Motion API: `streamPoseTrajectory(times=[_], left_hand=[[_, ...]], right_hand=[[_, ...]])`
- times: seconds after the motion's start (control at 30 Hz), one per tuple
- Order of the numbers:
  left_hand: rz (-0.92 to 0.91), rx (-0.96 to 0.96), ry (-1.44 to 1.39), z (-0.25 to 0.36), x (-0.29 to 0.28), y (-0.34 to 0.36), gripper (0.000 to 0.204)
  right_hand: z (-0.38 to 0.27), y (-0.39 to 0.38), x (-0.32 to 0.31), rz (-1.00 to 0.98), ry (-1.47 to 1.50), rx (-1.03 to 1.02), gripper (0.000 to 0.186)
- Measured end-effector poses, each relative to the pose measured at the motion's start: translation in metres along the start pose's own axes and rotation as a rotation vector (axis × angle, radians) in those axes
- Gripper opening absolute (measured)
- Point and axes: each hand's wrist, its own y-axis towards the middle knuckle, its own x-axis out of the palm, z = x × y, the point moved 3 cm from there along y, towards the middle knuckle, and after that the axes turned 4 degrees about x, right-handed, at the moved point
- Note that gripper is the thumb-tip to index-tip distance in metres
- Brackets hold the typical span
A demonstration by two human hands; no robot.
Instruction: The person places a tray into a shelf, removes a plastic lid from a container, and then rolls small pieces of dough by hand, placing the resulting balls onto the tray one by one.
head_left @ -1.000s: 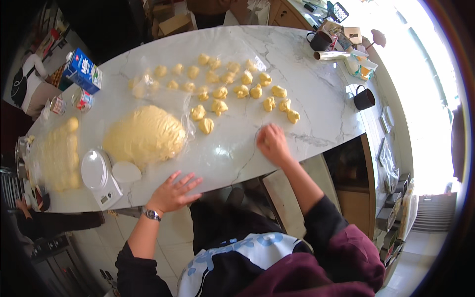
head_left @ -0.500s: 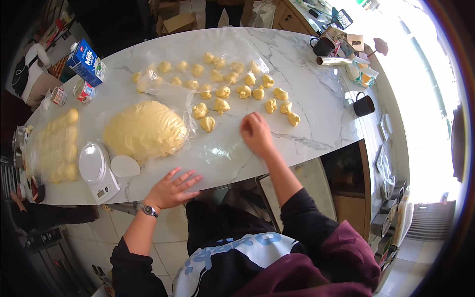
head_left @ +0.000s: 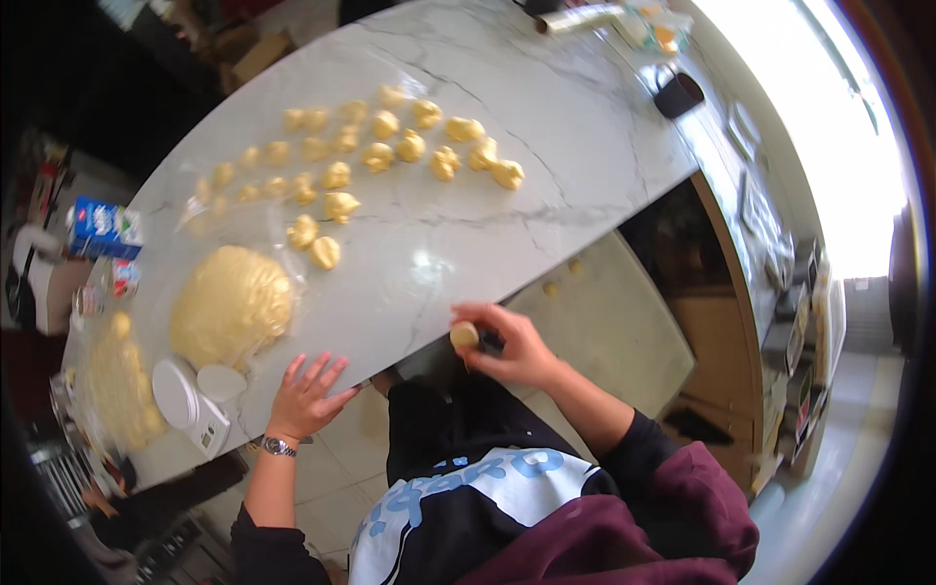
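My right hand (head_left: 509, 345) is just off the table's near edge, fingers and thumb curled round a small smooth dough ball (head_left: 465, 335). My left hand (head_left: 308, 398) lies with spread fingers on the near edge of the marble table (head_left: 419, 322), holding nothing. Rough yellow dough pieces (head_left: 410, 146) are scattered over the middle of the table, some of them under clear plastic. A large mound of dough (head_left: 230, 304) sits left of them, also under plastic. Beside my left hand stands a white kitchen scale (head_left: 191, 402) with a round white disc (head_left: 221, 382) next to it.
Below the table edge on the right is a pale tray (head_left: 614, 327) bearing two small dough balls (head_left: 551, 290). At far left are plastic-covered dough balls (head_left: 122, 380), a blue milk carton (head_left: 105, 227) and a can (head_left: 124, 278). A dark mug (head_left: 678, 95) stands at far right.
My right hand has come off the tabletop toward me, and the dough ball now shows in it. The view has turned, showing more of the tray. My left hand stays spread at the edge.
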Motion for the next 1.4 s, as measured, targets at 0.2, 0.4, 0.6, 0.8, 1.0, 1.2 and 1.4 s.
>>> streamPoseTrajectory(times=[0.2,0.4,0.6,0.8,1.0,1.2,1.4], left_hand=[[-0.025,0.034,-0.024,-0.003,0.003,0.003,0.033],[-0.063,0.067,-0.032,-0.006,0.005,-0.004,0.035],[-0.081,0.082,-0.017,-0.008,0.004,-0.006,0.037],[-0.064,0.043,-0.016,-0.004,0.008,-0.011,0.037],[-0.056,0.007,0.006,-0.003,0.003,-0.006,0.035],[-0.026,0.01,0.016,-0.005,0.01,-0.009,0.033],[0.054,0.038,0.085,0.003,0.004,-0.008,0.037]], right_hand=[[0.231,-0.115,-0.03,0.507,0.729,0.723,0.035],[0.286,-0.087,-0.058,0.722,-0.229,0.618,0.042],[0.289,-0.082,-0.058,0.818,-0.368,0.541,0.039],[0.208,-0.084,-0.106,1.313,-0.107,0.397,0.02],[-0.012,0.058,-0.113,0.911,-0.622,-0.369,0.018],[-0.006,0.122,-0.101,0.602,-0.704,-0.301,0.024],[-0.007,0.059,0.001,0.088,-0.73,-0.301,0.027]])
